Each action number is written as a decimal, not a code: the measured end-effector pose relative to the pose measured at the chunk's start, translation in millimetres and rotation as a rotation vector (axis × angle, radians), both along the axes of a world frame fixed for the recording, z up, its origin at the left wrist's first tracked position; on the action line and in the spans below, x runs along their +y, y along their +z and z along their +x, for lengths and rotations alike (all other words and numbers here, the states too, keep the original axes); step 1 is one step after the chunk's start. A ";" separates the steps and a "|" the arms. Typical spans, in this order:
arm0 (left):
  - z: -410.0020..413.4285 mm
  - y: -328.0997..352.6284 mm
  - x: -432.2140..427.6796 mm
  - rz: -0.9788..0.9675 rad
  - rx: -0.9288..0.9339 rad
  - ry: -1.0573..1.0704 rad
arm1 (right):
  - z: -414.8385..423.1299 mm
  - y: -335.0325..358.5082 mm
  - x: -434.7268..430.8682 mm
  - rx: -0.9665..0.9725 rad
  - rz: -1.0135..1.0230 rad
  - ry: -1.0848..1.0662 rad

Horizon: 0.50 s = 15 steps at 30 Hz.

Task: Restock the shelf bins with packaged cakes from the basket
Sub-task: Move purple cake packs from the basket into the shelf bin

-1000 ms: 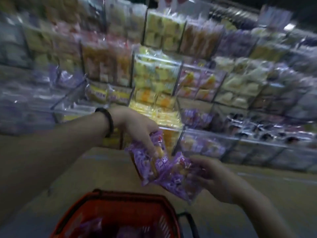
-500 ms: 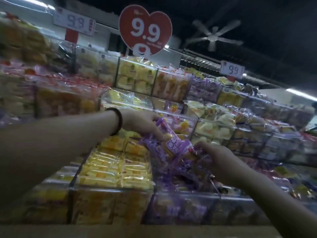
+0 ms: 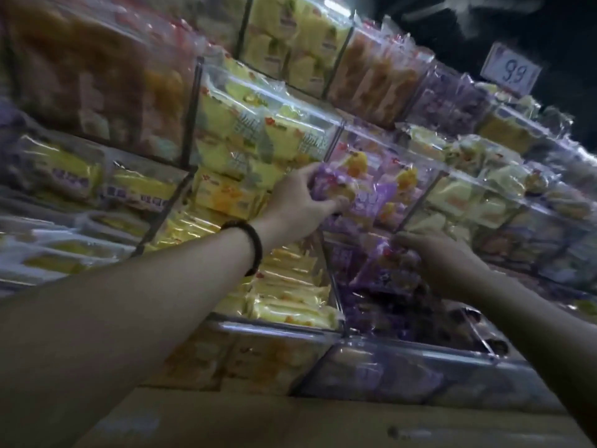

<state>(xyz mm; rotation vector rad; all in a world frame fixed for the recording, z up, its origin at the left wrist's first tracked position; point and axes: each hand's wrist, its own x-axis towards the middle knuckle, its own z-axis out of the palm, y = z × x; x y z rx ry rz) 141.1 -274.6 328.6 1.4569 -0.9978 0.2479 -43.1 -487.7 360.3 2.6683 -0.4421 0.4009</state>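
Observation:
My left hand (image 3: 295,203), with a dark band at the wrist, grips purple cake packets (image 3: 336,185) raised in front of the middle row of clear bins. My right hand (image 3: 442,263) holds another purple cake packet (image 3: 386,270) lower down, over the clear bin of purple cakes (image 3: 416,318) in the bottom row. The basket is out of view.
Tiered clear bins fill the shelf: yellow cakes (image 3: 287,305) left of the purple bin, more yellow packs (image 3: 258,124) above, orange packs (image 3: 371,76) higher up. A 9.9 price sign (image 3: 512,72) stands at the top right. The brown shelf base (image 3: 258,421) runs along the bottom.
Both hands have carried the purple packets up from above the red basket to the shelf. They have parted: the left rose to the middle row, the right dropped over the purple bin.

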 end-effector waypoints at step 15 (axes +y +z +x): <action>-0.1 -18.6 -7.0 0.102 -0.063 -0.075 | 44.8 -41.8 -11.7 -0.098 0.333 -0.160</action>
